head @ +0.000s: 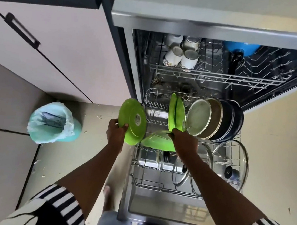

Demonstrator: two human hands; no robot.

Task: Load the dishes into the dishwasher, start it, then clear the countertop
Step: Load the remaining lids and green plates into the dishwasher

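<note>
The dishwasher stands open with its lower rack (138, 180) pulled out over the door. My left hand (115, 131) grips a green plate (132, 121) by its rim, held upright just left of the rack. My right hand (184, 142) holds a second green plate (156, 140), tilted low over the rack's middle. Two more green plates (176, 113) stand upright in the rack. Beside them to the right are a cream plate (198, 119) and dark plates (231, 121).
Glass pot lids (229, 168) stand in the rack's near part. The upper rack (210, 75) holds several mugs (181, 58), a blue bowl (240, 47) and a black utensil. A lined teal bin (52, 123) sits on the floor at left, under cabinet doors.
</note>
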